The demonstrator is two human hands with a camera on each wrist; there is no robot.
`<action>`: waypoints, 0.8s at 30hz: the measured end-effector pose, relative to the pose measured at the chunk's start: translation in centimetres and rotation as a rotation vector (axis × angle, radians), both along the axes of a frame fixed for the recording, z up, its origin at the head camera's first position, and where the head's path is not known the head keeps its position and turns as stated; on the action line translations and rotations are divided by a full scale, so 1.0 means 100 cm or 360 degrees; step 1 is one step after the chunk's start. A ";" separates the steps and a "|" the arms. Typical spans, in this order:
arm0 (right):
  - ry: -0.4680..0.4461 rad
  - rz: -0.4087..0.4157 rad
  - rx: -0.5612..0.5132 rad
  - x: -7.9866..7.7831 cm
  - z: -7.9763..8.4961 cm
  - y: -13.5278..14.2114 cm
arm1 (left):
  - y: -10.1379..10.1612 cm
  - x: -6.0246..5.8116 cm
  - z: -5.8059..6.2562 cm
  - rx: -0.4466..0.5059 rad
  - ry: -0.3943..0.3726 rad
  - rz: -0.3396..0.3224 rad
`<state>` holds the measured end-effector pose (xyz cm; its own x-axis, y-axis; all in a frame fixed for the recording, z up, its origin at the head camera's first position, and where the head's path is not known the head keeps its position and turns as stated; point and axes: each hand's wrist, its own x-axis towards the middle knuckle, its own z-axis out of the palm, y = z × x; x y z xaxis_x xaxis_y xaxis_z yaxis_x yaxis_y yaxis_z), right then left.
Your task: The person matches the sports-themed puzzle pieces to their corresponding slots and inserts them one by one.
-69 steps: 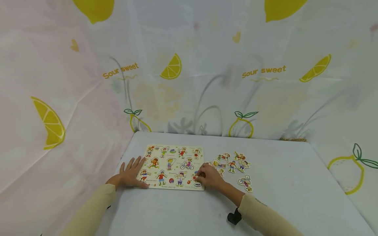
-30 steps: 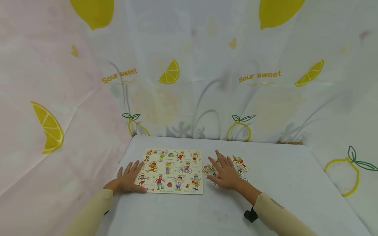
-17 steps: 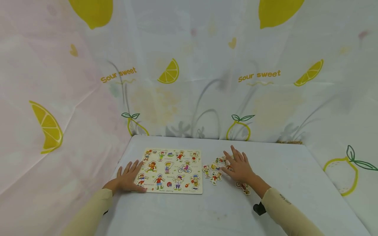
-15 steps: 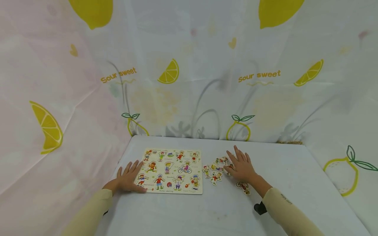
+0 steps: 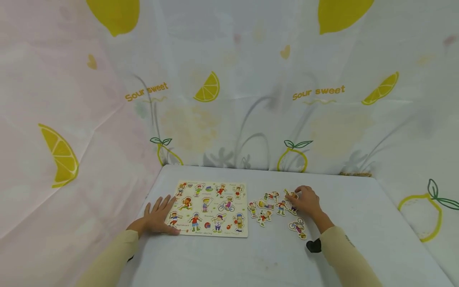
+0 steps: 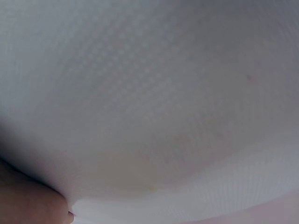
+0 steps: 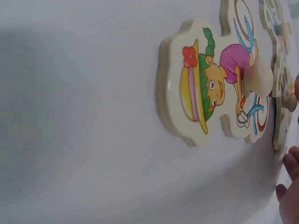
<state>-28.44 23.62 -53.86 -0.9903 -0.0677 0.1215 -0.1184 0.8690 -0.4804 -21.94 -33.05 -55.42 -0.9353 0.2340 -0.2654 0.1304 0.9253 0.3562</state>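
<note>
A pale puzzle board (image 5: 215, 213) with coloured sports figures lies on the table. My left hand (image 5: 159, 217) rests on its left edge, fingers straight and spread. In the left wrist view only a bit of that hand (image 6: 32, 203) shows. My right hand (image 5: 307, 203), fingers curled, pinches at a puzzle piece (image 5: 291, 195) in the loose group right of the board; the fingers partly cover it. The right wrist view shows fingertips (image 7: 290, 163) at its right edge, beside the pieces. Nearest that camera lies a cyclist puzzle piece (image 7: 194, 86) with a wooden knob (image 7: 258, 78).
Several loose puzzle pieces, among them a footballer piece (image 5: 264, 217) and a lying figure (image 5: 266, 205), are spread between board and right hand. The cyclist piece sits nearest the front. White cloth covers the table (image 5: 222, 263); a lemon-printed curtain (image 5: 229, 119) rises behind it.
My right hand left the board's lower right corner, passed open over the loose pieces, then moved right and curled its fingers at one. The left hand stays on the board.
</note>
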 end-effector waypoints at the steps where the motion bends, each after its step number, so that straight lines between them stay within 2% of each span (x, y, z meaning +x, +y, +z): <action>1: -0.0007 -0.0008 -0.0016 0.000 0.000 0.000 | 0.000 0.000 -0.001 -0.0014 -0.0004 0.0002; 9: -0.0005 -0.0089 0.0028 -0.004 -0.002 -0.003 | -0.001 -0.002 -0.005 -0.0014 0.0011 0.0006; 16: -0.0093 -0.0180 0.0068 -0.009 0.004 -0.009 | 0.001 0.000 0.005 -0.0034 -0.0026 -0.0007; 24: -0.0169 -0.0229 0.0014 -0.007 0.015 -0.014 | 0.004 0.004 0.013 0.0025 -0.0044 -0.0017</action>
